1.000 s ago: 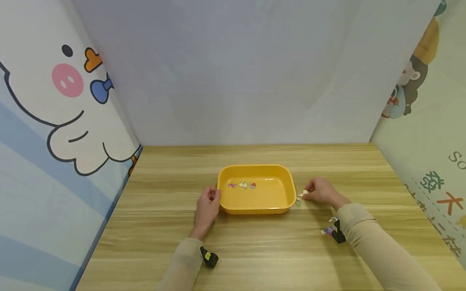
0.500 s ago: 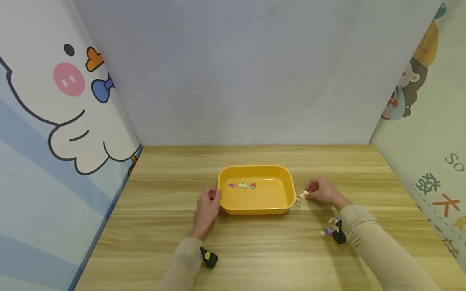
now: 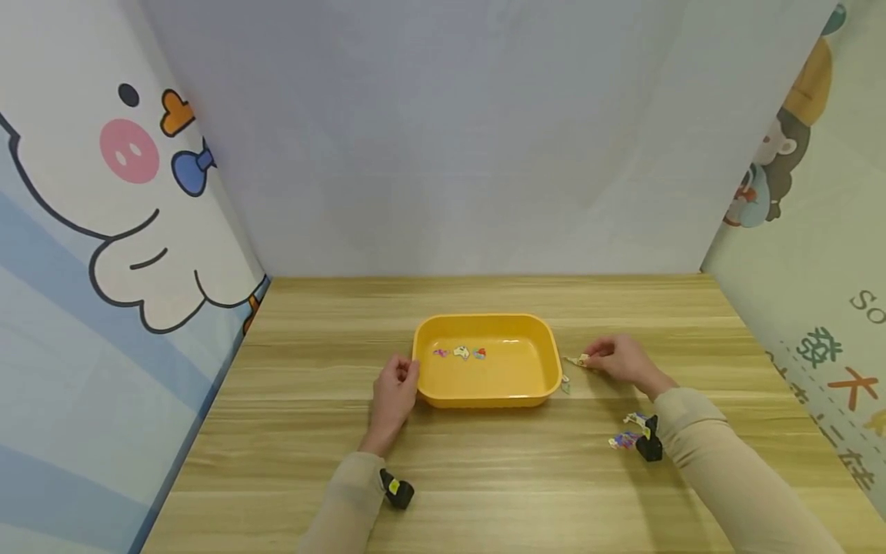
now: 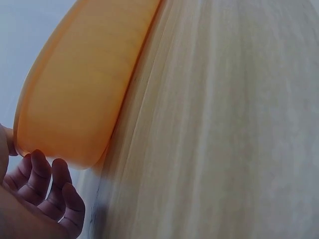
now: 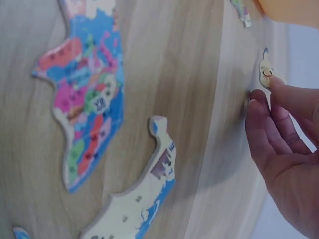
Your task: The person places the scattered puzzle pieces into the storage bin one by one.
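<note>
The yellow plastic tray (image 3: 494, 381) sits on the wooden table, with three small flat pieces in it: pink (image 3: 441, 352), cream (image 3: 461, 352) and red-and-blue (image 3: 480, 354). At its left end my left hand (image 3: 394, 392) holds the rim, thumb on one side and curled fingers (image 4: 42, 172) on the other. To the right of the tray my right hand (image 3: 619, 359) pinches a small cream puzzle piece (image 5: 265, 69) between thumb and fingers. A small greenish piece (image 3: 565, 386) lies against the tray's right end.
Near my right wrist lie a colourful map puzzle piece (image 3: 624, 440) and a cream-and-blue one (image 5: 144, 199). Black wrist cameras (image 3: 398, 490) sit on both wrists. A pale cloth wall (image 3: 484, 154) stands behind the table, with printed cloths at both sides.
My right hand has shifted slightly back and to the right with the cream piece, which is now apart from the greenish piece. My left hand and the tray have stayed put.
</note>
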The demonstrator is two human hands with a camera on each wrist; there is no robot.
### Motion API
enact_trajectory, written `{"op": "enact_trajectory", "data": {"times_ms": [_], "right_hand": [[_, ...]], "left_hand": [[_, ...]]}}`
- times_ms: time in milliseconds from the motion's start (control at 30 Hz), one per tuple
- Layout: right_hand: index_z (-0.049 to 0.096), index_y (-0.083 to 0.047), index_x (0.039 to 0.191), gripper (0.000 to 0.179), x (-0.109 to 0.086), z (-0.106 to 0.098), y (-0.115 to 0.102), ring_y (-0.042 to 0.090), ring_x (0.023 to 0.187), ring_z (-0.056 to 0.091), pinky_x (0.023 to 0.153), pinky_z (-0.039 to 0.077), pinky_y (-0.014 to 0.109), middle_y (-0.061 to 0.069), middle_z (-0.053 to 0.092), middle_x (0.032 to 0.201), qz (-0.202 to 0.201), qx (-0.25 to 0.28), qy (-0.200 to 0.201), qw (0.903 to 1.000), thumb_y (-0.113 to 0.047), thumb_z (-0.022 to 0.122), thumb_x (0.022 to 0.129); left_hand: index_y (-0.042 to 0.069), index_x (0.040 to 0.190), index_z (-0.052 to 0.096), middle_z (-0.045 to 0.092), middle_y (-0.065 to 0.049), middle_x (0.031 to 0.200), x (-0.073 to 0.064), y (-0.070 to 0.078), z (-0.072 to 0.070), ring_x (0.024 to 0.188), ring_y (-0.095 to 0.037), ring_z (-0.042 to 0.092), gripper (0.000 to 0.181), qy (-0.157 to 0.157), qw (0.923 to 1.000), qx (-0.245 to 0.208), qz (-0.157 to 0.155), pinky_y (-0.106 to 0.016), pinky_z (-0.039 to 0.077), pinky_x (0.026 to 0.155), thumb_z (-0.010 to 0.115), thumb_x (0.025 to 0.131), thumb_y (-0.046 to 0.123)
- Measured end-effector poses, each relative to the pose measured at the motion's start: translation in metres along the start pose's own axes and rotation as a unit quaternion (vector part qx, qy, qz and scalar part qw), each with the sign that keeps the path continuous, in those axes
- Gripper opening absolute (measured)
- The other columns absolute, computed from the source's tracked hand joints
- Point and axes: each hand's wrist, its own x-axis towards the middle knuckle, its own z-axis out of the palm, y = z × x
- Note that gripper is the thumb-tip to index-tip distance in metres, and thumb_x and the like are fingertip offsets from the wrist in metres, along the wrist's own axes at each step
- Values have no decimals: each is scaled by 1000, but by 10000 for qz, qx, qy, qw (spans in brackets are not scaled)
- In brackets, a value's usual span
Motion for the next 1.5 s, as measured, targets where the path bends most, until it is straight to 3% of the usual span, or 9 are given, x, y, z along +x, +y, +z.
{"op": "enact_trajectory", "data": {"times_ms": [133,333,600,767,1067,1500], "right_hand": [[65,10,94,14,2,0,-2,25,65,62,56,50,27,13,65,78,93,217,118,9997,0,66,85],[65,9,96,15,3,-3,-7,23,69,62,58,51,28,11,64,80,122,98,319,9994,-2,65,85],[66,7,100,16,4,-13,-25,33,83,64,68,53,37,16,65,91,-223,-147,534,9982,-2,64,87],[66,7,103,18,6,-17,-39,34,87,63,75,52,43,18,65,96,-373,-257,501,9977,-4,64,88],[66,6,108,21,11,-22,-50,35,87,65,68,53,38,21,64,101,-280,-272,517,9979,-5,63,90],[65,5,110,20,20,-23,-71,37,92,62,77,51,45,23,62,105,-294,-250,506,9980,-2,61,91]], "left_hand": [[4,84,56,50,-3,67,0,0,-1,55,-13,46,16,34,10000,44,40,-24,38,48,59,95,15],[4,85,57,51,-3,67,0,1,-1,56,-13,46,16,6,10000,15,38,-24,39,48,59,95,16],[4,85,56,51,-3,67,0,0,-1,56,-13,46,16,4,10000,-12,41,-24,39,48,59,95,16],[3,85,56,50,-3,68,0,2,-2,57,-14,46,16,-14,10000,-25,3,-24,39,49,59,95,15],[4,86,57,51,-4,69,-1,0,-1,57,-14,46,17,-72,10000,-26,-61,-23,39,49,58,96,17],[5,86,57,51,-3,68,-2,-1,-2,55,-15,47,17,-29,10000,-71,-8,-25,40,47,58,96,19]]}}
